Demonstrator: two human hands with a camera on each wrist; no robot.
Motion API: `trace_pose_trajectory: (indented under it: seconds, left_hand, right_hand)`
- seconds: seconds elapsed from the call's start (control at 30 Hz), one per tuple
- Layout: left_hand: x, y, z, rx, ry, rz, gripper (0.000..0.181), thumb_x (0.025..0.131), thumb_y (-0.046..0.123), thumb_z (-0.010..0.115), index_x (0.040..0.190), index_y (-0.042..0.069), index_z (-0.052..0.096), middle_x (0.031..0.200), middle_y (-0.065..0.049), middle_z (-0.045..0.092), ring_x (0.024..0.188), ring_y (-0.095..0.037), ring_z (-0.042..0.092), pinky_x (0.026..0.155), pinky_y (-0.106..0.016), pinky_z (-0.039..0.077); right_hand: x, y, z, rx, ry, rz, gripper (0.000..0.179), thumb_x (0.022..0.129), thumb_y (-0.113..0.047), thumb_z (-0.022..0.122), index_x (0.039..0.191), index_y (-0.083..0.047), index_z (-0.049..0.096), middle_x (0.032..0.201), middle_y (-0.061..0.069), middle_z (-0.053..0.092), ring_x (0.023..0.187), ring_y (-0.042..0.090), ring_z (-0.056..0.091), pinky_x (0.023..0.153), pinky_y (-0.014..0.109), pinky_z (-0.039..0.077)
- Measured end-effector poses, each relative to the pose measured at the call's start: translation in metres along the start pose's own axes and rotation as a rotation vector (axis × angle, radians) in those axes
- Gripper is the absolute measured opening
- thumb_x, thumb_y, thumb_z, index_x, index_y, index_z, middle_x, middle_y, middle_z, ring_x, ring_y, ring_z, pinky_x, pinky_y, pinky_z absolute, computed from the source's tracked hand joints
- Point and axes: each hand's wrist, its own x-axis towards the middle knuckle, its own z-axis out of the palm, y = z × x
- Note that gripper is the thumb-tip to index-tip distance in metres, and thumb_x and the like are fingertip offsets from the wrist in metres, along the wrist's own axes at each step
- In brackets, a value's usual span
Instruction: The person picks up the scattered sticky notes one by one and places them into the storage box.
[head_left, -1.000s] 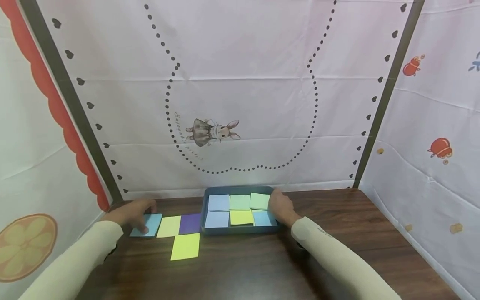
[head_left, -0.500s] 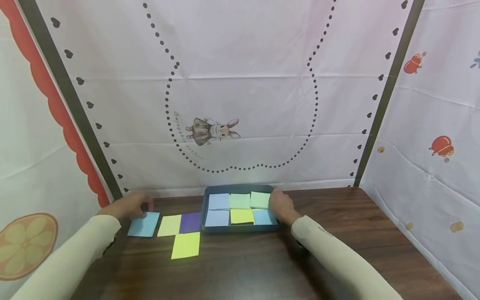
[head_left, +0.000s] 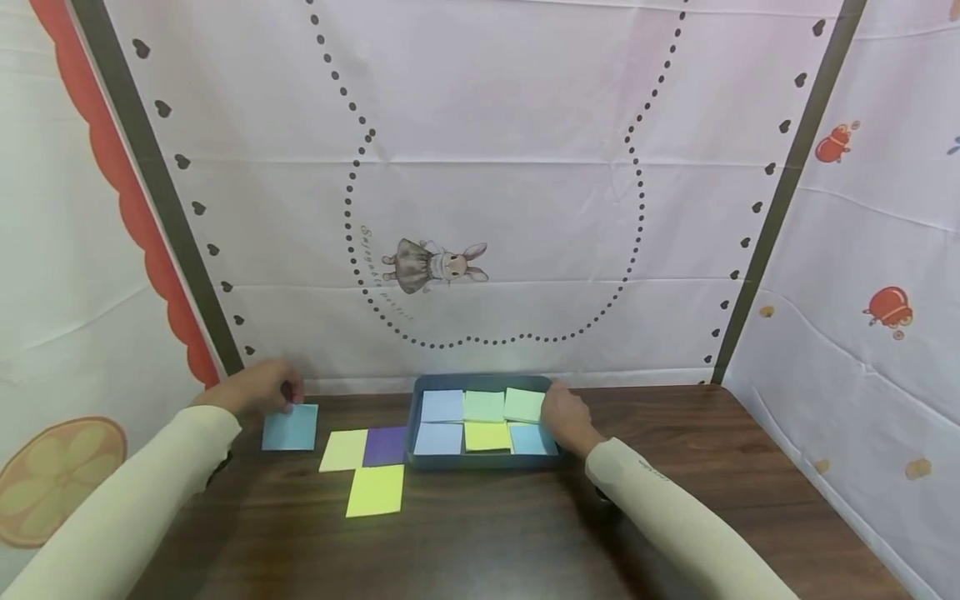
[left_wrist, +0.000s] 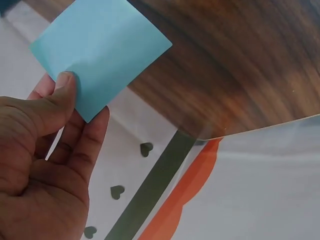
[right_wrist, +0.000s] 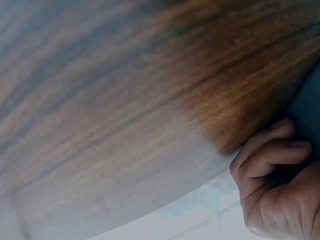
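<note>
My left hand pinches a light-blue sticky note by one corner, thumb on its face and fingers behind. In the head view this note is at the far left of the table. Curled over the right end of a dark blue tray, my right hand grips its rim; the right wrist view shows bent fingers against the tray's dark wall. Inside the tray lie two rows of sticky notes, among them a pale blue one, a green one and a yellow one.
Left of the tray, a pale yellow note and a purple note lie side by side on the brown wood-grain table. A bright yellow note lies in front of them. Printed cloth walls stand behind and on both sides.
My left hand has drawn the light-blue note back toward the rear wall, away from the pale yellow note. The right hand has stayed on the tray; the head view has shifted slightly.
</note>
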Motion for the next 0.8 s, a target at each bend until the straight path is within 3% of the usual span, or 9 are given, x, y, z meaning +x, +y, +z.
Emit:
trace_pose_trajectory:
  seconds: [0.2, 0.3, 0.5, 0.8]
  left_hand:
    - [0.0, 0.012, -0.013, 0.002, 0.022, 0.003, 0.016, 0.089, -0.013, 0.078, 0.097, 0.001, 0.079, 0.09, -0.012, 0.073, 0.086, -0.026, 0.062, 0.079, -0.041, 0.059]
    - [0.003, 0.018, -0.015, 0.006, 0.042, 0.034, 0.014, 0.089, -0.014, 0.079, 0.095, -0.001, 0.079, 0.089, -0.013, 0.073, 0.085, -0.026, 0.062, 0.079, -0.041, 0.058]
    - [0.017, 0.035, -0.013, 0.022, 0.049, 0.059, 0.012, 0.092, -0.01, 0.08, 0.094, 0.002, 0.078, 0.089, -0.009, 0.073, 0.084, -0.023, 0.063, 0.079, -0.041, 0.058]
    - [0.038, 0.071, -0.006, -0.058, 0.072, 0.159, 0.009, 0.095, -0.007, 0.078, 0.095, 0.002, 0.077, 0.092, -0.009, 0.074, 0.086, -0.022, 0.066, 0.083, -0.043, 0.061]
  right_hand:
    - [0.002, 0.0, 0.0, -0.025, 0.005, -0.005, 0.037, 0.119, -0.015, 0.035, 0.142, 0.006, 0.054, 0.111, 0.023, 0.072, 0.09, 0.031, 0.071, 0.093, 0.053, 0.067]
    - [0.004, 0.003, 0.002, -0.003, 0.001, -0.012, 0.039, 0.119, -0.017, 0.033, 0.143, 0.005, 0.054, 0.114, 0.024, 0.072, 0.093, 0.031, 0.071, 0.094, 0.053, 0.066]
    - [0.006, 0.014, 0.012, 0.044, 0.012, -0.046, 0.044, 0.119, -0.024, 0.028, 0.143, 0.002, 0.054, 0.12, 0.023, 0.072, 0.097, 0.03, 0.071, 0.095, 0.052, 0.064]
    - [-0.002, 0.002, -0.001, 0.052, -0.011, -0.003, 0.038, 0.12, -0.018, 0.032, 0.142, 0.003, 0.054, 0.112, 0.022, 0.071, 0.093, 0.031, 0.07, 0.093, 0.052, 0.066]
